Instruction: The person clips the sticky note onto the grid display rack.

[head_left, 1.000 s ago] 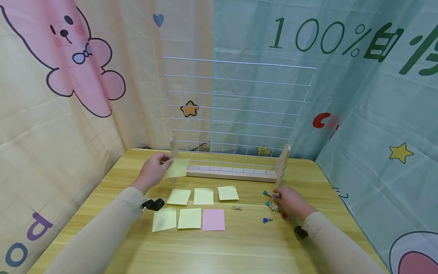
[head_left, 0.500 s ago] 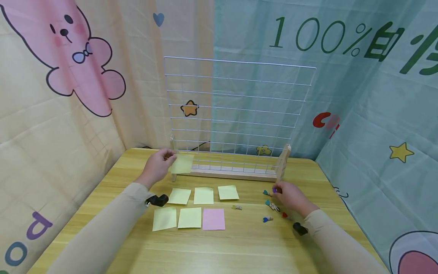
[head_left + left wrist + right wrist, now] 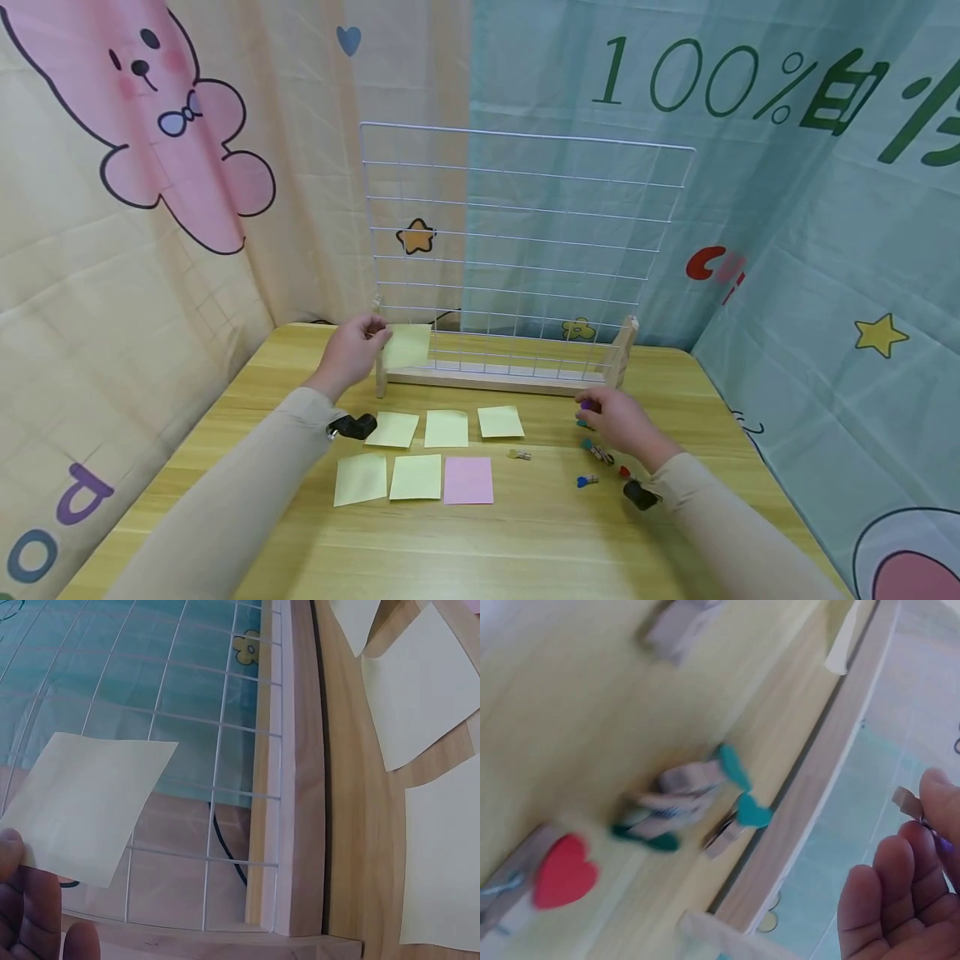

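In the head view my left hand [image 3: 348, 354] pinches a pale yellow sticky note [image 3: 408, 345] by its left edge, in front of the lower left of a white wire grid [image 3: 525, 136]. The left wrist view shows this note [image 3: 94, 802] overlapping the wires, thumb on its corner. My right hand [image 3: 628, 427] pinches a small wooden clothespin [image 3: 907, 801] between thumb and forefinger. A purple bit [image 3: 589, 406] shows at its fingertips; the rest of the clothespin is mostly hidden by the fingers. The hand is above the table, near the grid's right foot.
The grid stands in a wooden base [image 3: 495, 382]. Several yellow sticky notes [image 3: 446, 429] and a pink note [image 3: 468, 481] lie in two rows. Clothespins with teal, red [image 3: 566, 871] and blue hearts [image 3: 586, 482] lie at right; a yellowish one [image 3: 519, 454] lies nearer the notes.
My left hand has moved right and up, bringing the sticky note over the grid's lower left. My right hand has lifted the purple clothespin from the others and moved left.
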`<state>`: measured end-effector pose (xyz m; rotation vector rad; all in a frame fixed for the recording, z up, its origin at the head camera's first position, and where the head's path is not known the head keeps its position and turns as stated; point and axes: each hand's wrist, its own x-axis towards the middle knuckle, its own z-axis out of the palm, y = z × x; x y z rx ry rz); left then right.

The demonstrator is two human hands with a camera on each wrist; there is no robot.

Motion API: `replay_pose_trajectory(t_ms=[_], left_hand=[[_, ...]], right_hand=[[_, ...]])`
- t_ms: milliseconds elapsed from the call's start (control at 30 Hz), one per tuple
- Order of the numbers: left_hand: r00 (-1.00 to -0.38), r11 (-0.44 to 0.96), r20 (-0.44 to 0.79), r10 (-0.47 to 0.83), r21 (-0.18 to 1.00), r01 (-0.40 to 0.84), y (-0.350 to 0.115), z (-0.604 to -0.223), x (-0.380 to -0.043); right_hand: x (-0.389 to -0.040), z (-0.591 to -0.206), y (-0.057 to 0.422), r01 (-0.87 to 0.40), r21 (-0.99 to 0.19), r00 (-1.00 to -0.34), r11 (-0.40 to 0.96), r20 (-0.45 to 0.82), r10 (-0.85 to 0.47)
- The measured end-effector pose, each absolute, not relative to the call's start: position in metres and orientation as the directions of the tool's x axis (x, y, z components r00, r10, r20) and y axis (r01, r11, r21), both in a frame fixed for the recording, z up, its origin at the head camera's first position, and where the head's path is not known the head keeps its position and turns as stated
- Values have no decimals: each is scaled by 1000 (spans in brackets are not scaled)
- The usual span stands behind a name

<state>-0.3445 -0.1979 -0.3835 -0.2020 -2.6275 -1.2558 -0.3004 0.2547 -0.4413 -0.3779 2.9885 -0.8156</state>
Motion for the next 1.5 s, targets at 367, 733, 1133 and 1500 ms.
replay_pose_trajectory(t_ms=[367, 733, 1133, 1500], left_hand=[[-967, 596, 253, 29, 772, 220, -193, -379, -352], [-965, 570, 262, 24, 789, 229, -186, -371, -362], [-955, 539, 293, 42, 799, 269, -176, -362, -372], [-954, 525, 300, 27, 808, 269, -170, -359, -380]], right_hand=[[-304, -424, 232, -242, -591, -968, 769, 95, -231], [-309, -408, 209, -228, -640, -971, 734, 95, -219], [-313, -383, 174, -208, -727, -977, 654, 122, -176], [-327, -363, 141, -320, -706, -946, 632, 276, -170]])
